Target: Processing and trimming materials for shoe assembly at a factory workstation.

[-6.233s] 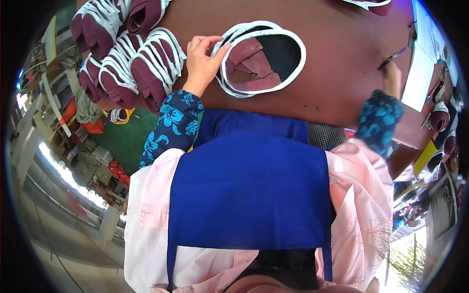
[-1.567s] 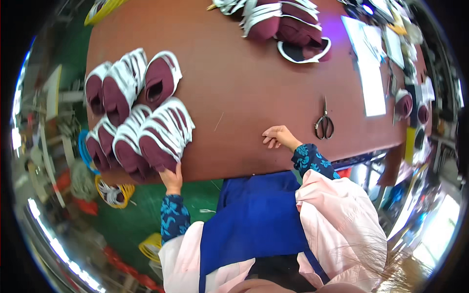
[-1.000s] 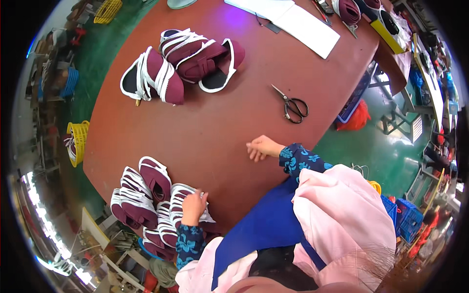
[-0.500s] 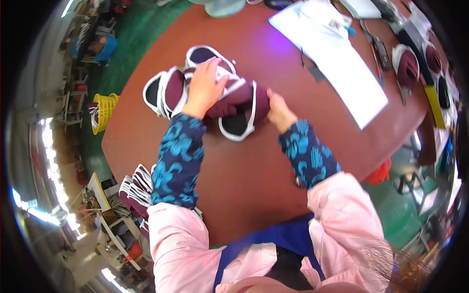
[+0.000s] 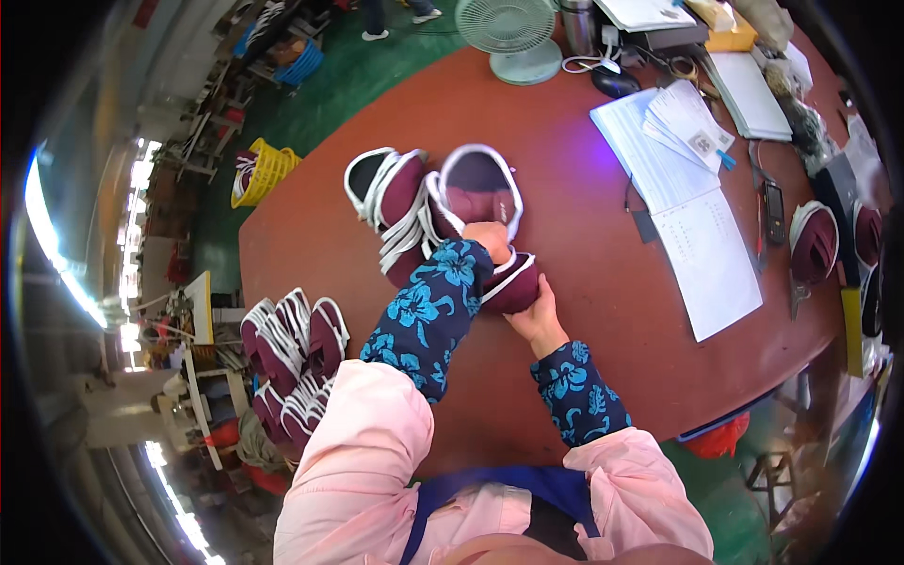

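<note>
Near the middle of the table (image 5: 584, 202), a maroon, white-edged shoe (image 5: 514, 290) sits against the right hand (image 5: 539, 318), its fingers gripping the outer side. Just beyond, the left hand (image 5: 487, 238) reaches among heaped shoes (image 5: 405, 190), its fingers too hidden for me to tell.

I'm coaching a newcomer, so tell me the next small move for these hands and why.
I'd probably draw the nearest soft-looking maroon shoe upper with white trim slightly back with the bare right hand: that hand is against its rounded toe, the bare left hand is at its far side, and other white-trimmed maroon uppers lie close beyond.
</note>
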{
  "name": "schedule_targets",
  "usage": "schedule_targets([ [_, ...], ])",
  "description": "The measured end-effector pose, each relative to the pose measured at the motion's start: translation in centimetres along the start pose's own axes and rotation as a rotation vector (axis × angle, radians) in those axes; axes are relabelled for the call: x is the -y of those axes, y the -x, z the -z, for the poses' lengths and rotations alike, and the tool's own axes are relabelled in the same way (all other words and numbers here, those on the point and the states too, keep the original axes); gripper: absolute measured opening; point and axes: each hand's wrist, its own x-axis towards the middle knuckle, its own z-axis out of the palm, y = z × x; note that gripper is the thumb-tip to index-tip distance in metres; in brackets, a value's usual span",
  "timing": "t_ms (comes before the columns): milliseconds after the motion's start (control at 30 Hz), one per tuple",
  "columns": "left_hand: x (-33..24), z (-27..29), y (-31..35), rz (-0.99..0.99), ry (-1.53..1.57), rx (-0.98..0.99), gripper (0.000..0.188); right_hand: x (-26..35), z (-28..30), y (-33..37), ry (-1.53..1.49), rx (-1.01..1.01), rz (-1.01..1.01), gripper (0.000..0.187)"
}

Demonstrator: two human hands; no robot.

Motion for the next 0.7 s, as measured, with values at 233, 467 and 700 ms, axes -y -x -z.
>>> schedule_targets([
  [233,-0.5,-8.8,10.6,-0.397,0.676,-0.150,0.069,-5.6,2.9,9.2,0.160,-0.183,0.110,0.063],
  [467,1.3,-19.1,26.5,-0.447,2.279,-0.077,0.068,-16.0,3.0,23.5,1.524,-0.254,1.155,0.062],
  [700,-1.1,-40.2,32.5,-0.381,1.844,-0.647,0.073,-23.3,6.6,25.3,2.499,0.565,1.417,0.050],
])
